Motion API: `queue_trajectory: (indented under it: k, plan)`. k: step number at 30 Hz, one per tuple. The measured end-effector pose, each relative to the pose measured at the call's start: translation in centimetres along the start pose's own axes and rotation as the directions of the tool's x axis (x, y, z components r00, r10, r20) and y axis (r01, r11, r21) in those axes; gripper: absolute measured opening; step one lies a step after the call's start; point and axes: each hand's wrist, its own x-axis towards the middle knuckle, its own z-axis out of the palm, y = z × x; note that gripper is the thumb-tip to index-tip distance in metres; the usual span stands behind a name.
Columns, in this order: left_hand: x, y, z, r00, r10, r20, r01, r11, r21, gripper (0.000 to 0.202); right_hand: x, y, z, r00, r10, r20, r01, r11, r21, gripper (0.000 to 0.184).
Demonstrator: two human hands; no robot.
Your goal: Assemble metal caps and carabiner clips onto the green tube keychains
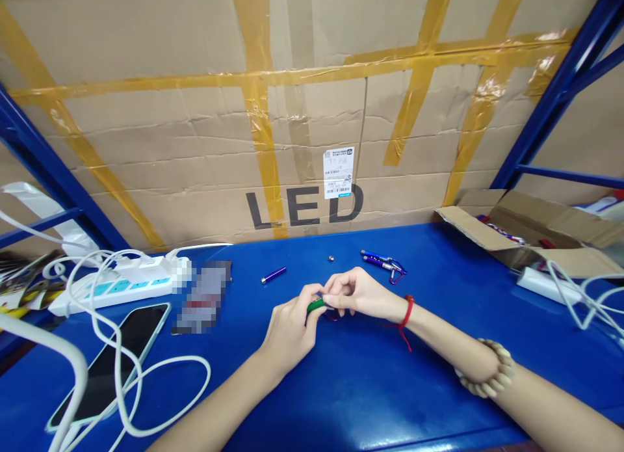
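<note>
My left hand (288,328) is closed around a small green tube (316,304), like a mini flashlight body, held just above the blue table (341,387). My right hand (351,291) pinches the tube's right end, fingers pressed together; a bit of purple shows under the fingers. A red string circles my right wrist and a beaded bracelet sits on that forearm. Beyond the hands lie a purple tube (273,274), a tiny silver part (331,258) and a cluster of blue keychain flashlights (383,262).
A white power strip (117,284) with white cables and a phone (110,361) lie at the left. An open cardboard box (531,234) stands at the right, with another white strip and cords. A taped cardboard wall marked LED rises behind.
</note>
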Motion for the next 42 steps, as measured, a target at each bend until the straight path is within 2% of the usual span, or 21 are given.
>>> queue_trajectory:
  k: [5,10,14,18,20,27,30,34,42]
  plan:
    - [0.5,-0.3,-0.4,1.000,0.010,-0.016,-0.009,0.999,0.032,0.017,0.0,0.0,0.6,1.000,-0.019,-0.022,0.019,1.000,0.003,0.036]
    - [0.9,-0.5,-0.3,0.999,-0.005,-0.035,0.005,1.000,0.004,0.019,0.1,0.1,1.1,0.989,-0.115,-0.090,0.113,0.993,-0.036,0.036]
    - [0.9,-0.3,-0.1,0.993,-0.117,-0.036,0.113,0.990,-0.086,0.015,0.3,0.2,0.5,0.972,-0.208,-0.105,0.182,0.960,-0.211,0.031]
    - [1.0,-0.3,0.1,0.981,-0.195,-0.018,0.191,0.971,-0.143,0.014,0.2,0.3,-0.1,0.929,-0.312,-0.199,0.204,0.881,-0.426,0.020]
    - [1.1,-0.3,0.1,0.976,-0.219,-0.018,0.214,0.966,-0.148,0.014,0.2,0.2,-0.2,0.912,-0.344,-0.222,0.213,0.862,-0.460,0.019]
    - [1.1,-0.4,0.1,0.970,-0.245,0.001,0.242,0.960,-0.144,0.014,0.0,-0.1,0.0,0.888,-0.417,-0.192,0.256,0.797,-0.547,0.021]
    - [1.1,-0.5,0.2,0.974,-0.225,0.008,0.223,0.959,-0.178,0.014,0.1,0.1,-0.1,0.883,-0.433,-0.180,0.284,0.799,-0.530,0.021]
    - [1.0,-0.5,0.2,0.984,-0.175,0.022,0.175,0.962,-0.211,0.014,0.3,0.3,-0.2,0.881,-0.451,-0.145,0.362,0.838,-0.408,0.024]
    - [0.7,-0.4,0.1,0.988,-0.148,0.038,0.153,0.955,-0.253,0.008,0.3,0.2,-0.4,0.923,-0.361,-0.135,0.322,0.915,-0.244,0.024]
